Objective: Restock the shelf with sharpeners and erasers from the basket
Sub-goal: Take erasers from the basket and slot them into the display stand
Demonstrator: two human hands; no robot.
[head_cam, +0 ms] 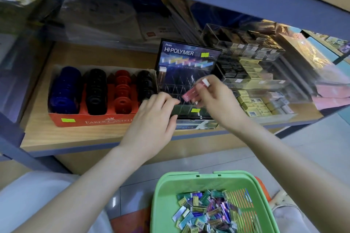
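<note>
Pink eraser (190, 96): is hanging over the slots of the black display box (187, 56), tilted end-down, probably so that it slides between the dividers.
Pale eraser (206, 82): is sitting higher in the same hand, seemingly kept in reserve for the next slot.
Right hand (217, 100): is reaching over the box from the right with the wrist bent, fingertips pinching the pink eraser, upper fingers curled around the pale one.
Left hand (155, 117): is lying palm-down on the box's front left corner, fingers curled over the edge and thumb along the front, likely steadying it.
Basket (162, 195): is waiting on the floor below the shelf (75, 134), holding many loose erasers (208, 212).
Sharpeners (94, 91): are standing in rows in the red tray (94, 120), just left of the box.
</note>
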